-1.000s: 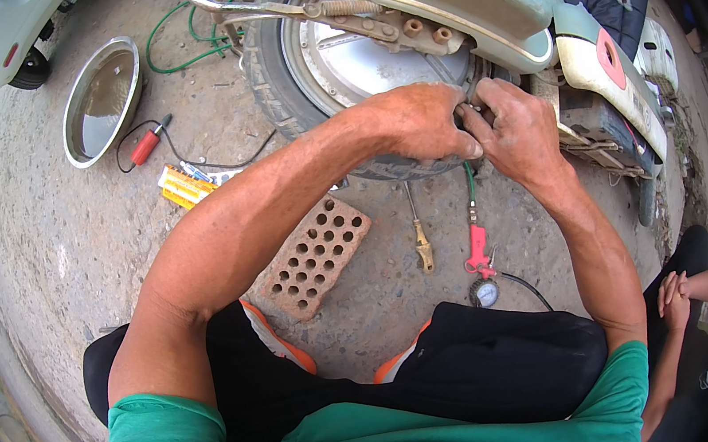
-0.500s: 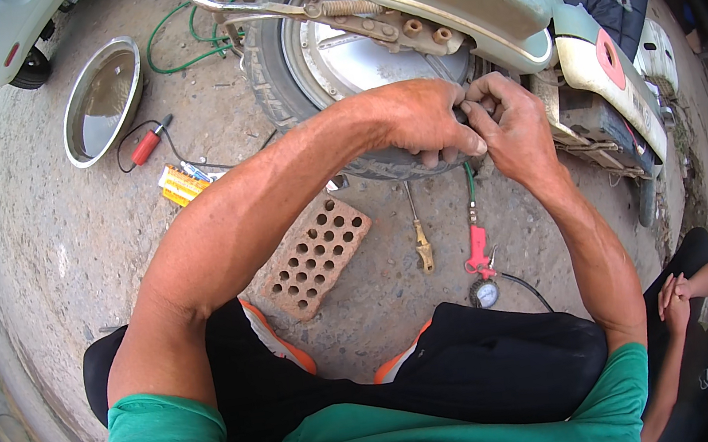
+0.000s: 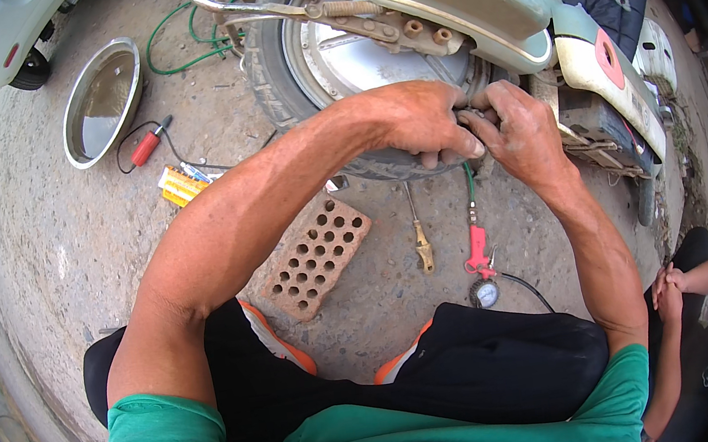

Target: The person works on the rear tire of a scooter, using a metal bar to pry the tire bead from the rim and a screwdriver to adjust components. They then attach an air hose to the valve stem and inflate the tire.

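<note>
A scooter wheel with a black tire [image 3: 272, 89] and a silver hub [image 3: 355, 60] lies tilted under the scooter's pale green body. At the tire's near right edge, my left hand [image 3: 429, 122] is closed, its fingers curled down over the rubber. Close against it, my right hand [image 3: 523, 129] pinches with thumb and forefinger. What lies between the fingertips of both hands is hidden. Below them on the ground rest a screwdriver with a yellowish handle [image 3: 424, 252] and a red tire inflator [image 3: 477, 249] with a round gauge [image 3: 485, 294], joined to a green hose.
A perforated brick [image 3: 310, 258] lies before my feet. Left of the wheel are a metal basin of water [image 3: 102, 107], a red-handled tool [image 3: 146, 148] with a cord and a yellow box [image 3: 183, 184]. Another person's clasped hands [image 3: 668, 280] show at the right.
My right hand has shifted slightly, its fingers curling closer beside my left hand. My left hand stays almost still at the tire. The other person's hands have moved a little.
</note>
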`<state>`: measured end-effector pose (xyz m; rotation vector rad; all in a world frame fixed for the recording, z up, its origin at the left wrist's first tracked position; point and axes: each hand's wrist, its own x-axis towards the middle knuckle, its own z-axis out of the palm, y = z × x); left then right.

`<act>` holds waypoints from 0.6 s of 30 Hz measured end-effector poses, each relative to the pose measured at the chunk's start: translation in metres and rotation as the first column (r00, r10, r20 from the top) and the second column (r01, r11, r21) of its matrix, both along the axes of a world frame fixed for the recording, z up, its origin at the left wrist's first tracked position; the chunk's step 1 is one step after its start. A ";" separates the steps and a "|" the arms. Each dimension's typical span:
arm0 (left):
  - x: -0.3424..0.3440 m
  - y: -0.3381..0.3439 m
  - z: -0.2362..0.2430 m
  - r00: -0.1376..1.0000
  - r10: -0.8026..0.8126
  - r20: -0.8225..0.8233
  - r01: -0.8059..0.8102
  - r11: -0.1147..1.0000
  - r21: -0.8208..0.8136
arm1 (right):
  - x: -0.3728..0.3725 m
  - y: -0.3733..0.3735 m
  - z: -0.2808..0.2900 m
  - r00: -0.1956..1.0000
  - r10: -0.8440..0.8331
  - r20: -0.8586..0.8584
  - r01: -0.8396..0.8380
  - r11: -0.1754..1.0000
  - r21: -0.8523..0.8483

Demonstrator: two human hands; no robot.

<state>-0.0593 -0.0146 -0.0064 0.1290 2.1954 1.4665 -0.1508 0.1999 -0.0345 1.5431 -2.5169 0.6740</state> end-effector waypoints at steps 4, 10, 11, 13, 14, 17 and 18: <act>-0.002 -0.001 -0.004 1.000 -0.007 0.011 0.007 1.000 0.005 | 0.007 -0.007 0.000 0.994 -0.044 -0.097 0.045 0.999 0.012; -0.002 -0.001 -0.006 1.000 -0.011 0.009 0.011 1.000 -0.005 | 0.005 -0.004 -0.004 0.989 -0.024 -0.147 0.023 1.000 -0.009; -0.003 -0.001 -0.007 1.000 -0.017 0.015 0.017 1.000 -0.009 | 0.005 -0.004 -0.004 0.986 -0.021 -0.165 0.021 1.000 -0.001; -0.006 -0.003 -0.008 0.999 -0.034 0.030 0.034 0.999 -0.005 | 0.002 -0.006 -0.008 0.981 -0.031 -0.191 0.031 1.000 -0.001; -0.007 -0.004 -0.009 0.998 -0.045 0.040 0.044 0.999 0.004 | 0.002 -0.006 -0.010 0.978 -0.035 -0.203 0.036 0.999 -0.001; -0.009 -0.006 -0.007 0.997 -0.058 0.054 0.057 0.998 0.014 | 0.003 -0.007 -0.010 0.979 -0.054 -0.194 0.050 0.998 -0.023; -0.009 -0.005 -0.006 0.996 -0.064 0.055 0.063 0.998 0.018 | 0.004 -0.006 -0.010 0.981 -0.049 -0.190 0.045 0.999 -0.027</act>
